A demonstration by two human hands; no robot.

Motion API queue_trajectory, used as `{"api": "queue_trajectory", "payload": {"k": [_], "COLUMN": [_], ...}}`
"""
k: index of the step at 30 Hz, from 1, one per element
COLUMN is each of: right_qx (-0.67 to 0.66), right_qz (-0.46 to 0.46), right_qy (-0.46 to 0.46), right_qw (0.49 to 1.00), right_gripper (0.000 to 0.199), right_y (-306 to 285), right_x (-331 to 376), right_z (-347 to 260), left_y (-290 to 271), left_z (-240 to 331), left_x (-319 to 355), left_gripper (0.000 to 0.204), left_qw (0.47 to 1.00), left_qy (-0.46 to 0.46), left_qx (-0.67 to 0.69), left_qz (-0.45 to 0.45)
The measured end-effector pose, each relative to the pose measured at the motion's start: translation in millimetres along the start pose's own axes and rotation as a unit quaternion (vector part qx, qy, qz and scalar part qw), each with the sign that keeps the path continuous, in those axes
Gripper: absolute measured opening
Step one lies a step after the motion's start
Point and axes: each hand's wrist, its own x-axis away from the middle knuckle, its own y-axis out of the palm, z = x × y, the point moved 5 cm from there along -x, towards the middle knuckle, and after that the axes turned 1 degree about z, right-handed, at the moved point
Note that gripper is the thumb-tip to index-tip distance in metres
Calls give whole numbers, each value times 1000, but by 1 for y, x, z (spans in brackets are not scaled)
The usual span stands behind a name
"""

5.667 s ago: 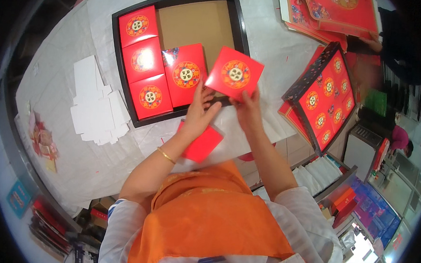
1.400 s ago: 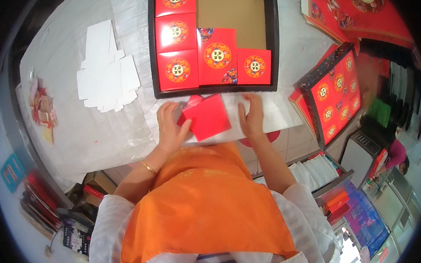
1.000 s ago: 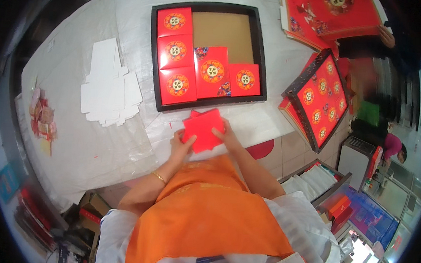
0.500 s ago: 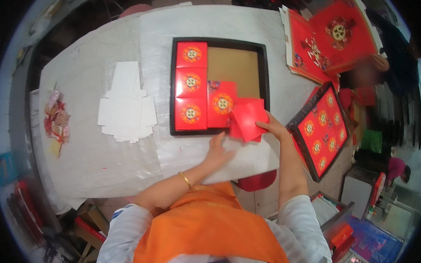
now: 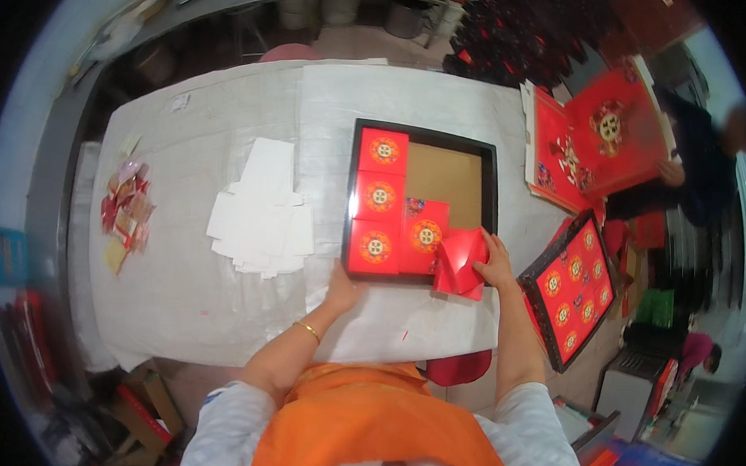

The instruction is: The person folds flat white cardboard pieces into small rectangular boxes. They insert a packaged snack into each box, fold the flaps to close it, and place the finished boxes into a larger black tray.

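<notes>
A shallow black-rimmed tray lies in front of me on the covered table. Down its left side sit three square red boxes with round gold patterns, and a taller red box stands beside them. Loose red folded card pieces lean over the tray's near right corner. My left hand has its fingers against the near left corner of the tray. With my right hand I grip the right rim, my thumb close to the red pieces. The fingertips of both hands are partly hidden.
White flat cardboard blanks lie stacked left of the tray, with small wrapped packets farther left. A filled black tray leans at the table's right edge. Beyond it, another person handles a large open red box.
My right hand has let go of the red card pieces and moved to the tray's right rim. My left hand has moved left to its near corner. The view has shifted.
</notes>
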Motion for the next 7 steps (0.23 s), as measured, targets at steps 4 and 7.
{"api": "queue_trajectory", "payload": {"k": [4,7], "right_qx": [89,176], "right_qz": [-57,-73], "right_qy": [-20,11], "right_qw": [994,982], "right_gripper": [80,78], "right_y": [-6,-2], "right_x": [-8,-3], "right_z": [-26,-45], "left_y": [8,-12], "left_z": [-7,-4], "left_x": [22,56], "left_gripper": [109,111], "left_qw": [995,986], "left_qy": [-11,-33], "left_qx": [-62,-10], "left_qz": [-78,-161]}}
